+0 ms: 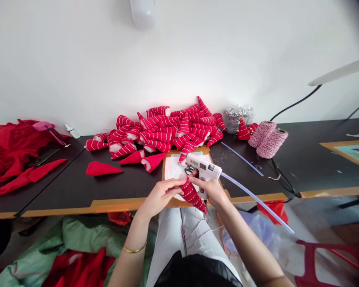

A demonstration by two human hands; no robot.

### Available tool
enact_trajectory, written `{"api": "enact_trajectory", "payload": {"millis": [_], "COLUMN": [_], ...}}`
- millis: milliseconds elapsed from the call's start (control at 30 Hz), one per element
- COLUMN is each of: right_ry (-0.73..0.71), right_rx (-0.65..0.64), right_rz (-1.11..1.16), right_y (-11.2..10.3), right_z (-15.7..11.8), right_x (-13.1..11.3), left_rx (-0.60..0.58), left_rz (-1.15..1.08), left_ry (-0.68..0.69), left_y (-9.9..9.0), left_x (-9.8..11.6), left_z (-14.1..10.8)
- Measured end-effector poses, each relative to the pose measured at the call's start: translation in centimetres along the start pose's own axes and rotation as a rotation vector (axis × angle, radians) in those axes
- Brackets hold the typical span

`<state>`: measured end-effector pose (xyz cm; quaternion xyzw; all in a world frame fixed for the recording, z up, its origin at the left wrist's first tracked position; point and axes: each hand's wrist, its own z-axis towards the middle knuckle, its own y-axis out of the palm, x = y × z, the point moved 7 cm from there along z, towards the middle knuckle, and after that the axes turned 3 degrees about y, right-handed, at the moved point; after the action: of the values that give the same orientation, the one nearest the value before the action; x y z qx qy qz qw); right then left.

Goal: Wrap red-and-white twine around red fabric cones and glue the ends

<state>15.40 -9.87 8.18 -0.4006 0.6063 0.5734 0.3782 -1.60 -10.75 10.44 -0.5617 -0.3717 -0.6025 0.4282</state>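
My left hand [160, 196] grips the wide end of a red-and-white striped fabric cone [192, 195], pinching it from the left. My right hand [208, 188] is wrapped around the handle of a white hot glue gun [202, 168], with its fingers close to the cone. A long translucent glue stick [254, 201] runs from the back of the gun to the lower right. Below the gun's nozzle lies a sheet of white paper [173, 171] on a wooden-edged board.
A heap of stuffed striped cones [161, 129] fills the black table's [62, 187] middle. Plain red cones, red fabric [12, 151], striped twine spools [267, 139] and silver tinsel [239, 117] lie around it. Twine trails over my lap. A red chair [314, 259] stands at lower right.
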Motion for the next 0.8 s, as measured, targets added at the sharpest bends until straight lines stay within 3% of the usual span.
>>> {"api": "enact_trajectory", "payload": {"millis": [33,167,233,300,367,467,600,700,800], "right_ry": [0.005,0.006,0.016,0.016,-0.002,-0.075,-0.179,-0.157,-0.091], "right_rx": [0.009,0.055,0.067,0.052,0.027,0.087,0.307,0.364,0.363], "right_rz": [0.020,0.062,0.053,0.046,0.027,-0.034,0.046,0.109,0.092], "right_y": [-0.1,0.1,0.4,0.7,0.7,-0.9,-5.2,-7.6,-9.2], "right_z": [0.0,-0.1,-0.2,-0.3,-0.2,0.2,0.4,0.1,-0.6], "right_x": [0.1,0.2,0.4,0.6,0.6,-0.1,-1.0,0.1,2.3], "left_rx": [0.037,0.393,0.332,0.152,0.045,0.064,0.445,0.652,0.824], "left_rz": [-0.047,-0.102,-0.036,0.024,0.065,0.099,0.056,0.148,0.306], "left_ry": [0.000,0.181,0.186,0.084,-0.001,-0.046,-0.023,-0.058,0.059], "left_y": [-0.6,-3.7,-2.9,-1.1,0.1,-0.2,-4.1,-6.3,-7.5], "left_x": [0.0,0.4,0.1,-0.9,-1.8,-3.4,-6.5,-8.7,-7.5], "left_z": [0.1,-0.2,0.0,0.3,0.3,0.7,0.4,-1.2,-3.0]}}
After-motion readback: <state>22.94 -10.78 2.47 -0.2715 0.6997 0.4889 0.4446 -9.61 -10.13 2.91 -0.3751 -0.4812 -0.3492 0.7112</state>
